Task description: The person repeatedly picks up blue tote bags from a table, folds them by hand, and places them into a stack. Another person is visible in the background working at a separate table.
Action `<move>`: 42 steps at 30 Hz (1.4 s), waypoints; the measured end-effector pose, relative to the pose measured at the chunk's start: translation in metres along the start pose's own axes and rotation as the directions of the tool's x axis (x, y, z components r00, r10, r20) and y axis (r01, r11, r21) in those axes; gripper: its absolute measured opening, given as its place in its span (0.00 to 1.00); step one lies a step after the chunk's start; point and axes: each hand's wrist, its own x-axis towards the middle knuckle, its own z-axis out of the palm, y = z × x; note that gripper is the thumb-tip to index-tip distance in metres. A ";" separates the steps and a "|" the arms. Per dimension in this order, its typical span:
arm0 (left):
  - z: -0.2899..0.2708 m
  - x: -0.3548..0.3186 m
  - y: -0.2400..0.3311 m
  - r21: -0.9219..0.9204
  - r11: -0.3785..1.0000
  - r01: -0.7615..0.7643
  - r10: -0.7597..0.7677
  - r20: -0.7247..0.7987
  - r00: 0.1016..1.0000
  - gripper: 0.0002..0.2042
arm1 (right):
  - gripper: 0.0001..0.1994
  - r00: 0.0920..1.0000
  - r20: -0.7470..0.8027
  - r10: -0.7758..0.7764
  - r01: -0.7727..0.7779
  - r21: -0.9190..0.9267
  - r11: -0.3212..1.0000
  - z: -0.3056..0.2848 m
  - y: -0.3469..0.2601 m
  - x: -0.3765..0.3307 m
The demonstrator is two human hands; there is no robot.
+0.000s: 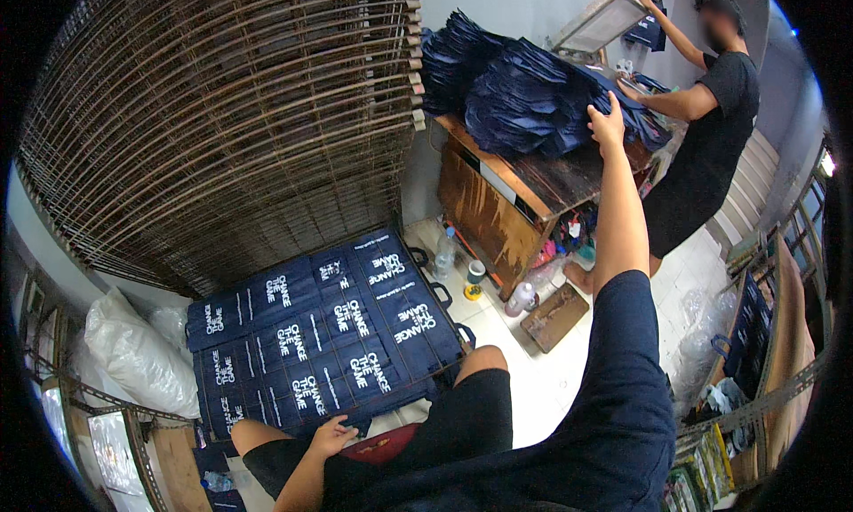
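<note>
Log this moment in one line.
right hand: reaching onto navy bag pile | left hand: resting at printed bags' edge | co-worker: holding screen frame

Matt navy cloth bags with white print, laid flat near left; more soft navy cloth heaped on a worn, scuffed wooden table far right; rusty metal wire racks far left; glossy pale floor tiles; crinkled plastic sacks.

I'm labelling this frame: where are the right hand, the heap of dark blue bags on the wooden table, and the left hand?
right hand (607, 124): head view, back of the hand.
heap of dark blue bags (524, 95): head view, middle of the pile.
left hand (332, 436): head view, knuckles.
</note>
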 end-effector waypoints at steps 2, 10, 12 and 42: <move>-0.001 -0.006 -0.003 -0.085 0.996 0.034 -0.038 -0.038 0.999 0.33 | 0.30 0.983 -0.151 -0.108 0.053 -0.331 0.942 0.016 -0.012 0.004; -0.001 -0.010 0.009 -0.146 0.989 -0.003 -0.016 -0.134 0.991 0.31 | 0.15 0.985 -0.141 -0.097 0.027 -0.429 0.903 0.029 -0.041 0.050; -0.001 -0.008 -0.001 -0.099 0.993 -0.070 0.050 -0.183 0.982 0.30 | 0.15 0.941 -0.259 -0.218 0.125 -0.333 0.935 0.033 -0.028 0.066; -0.089 -0.038 0.256 -0.990 -0.131 0.052 0.520 -0.024 0.854 0.50 | 0.33 0.783 0.484 -0.390 0.002 0.626 0.780 -0.040 -0.197 -0.375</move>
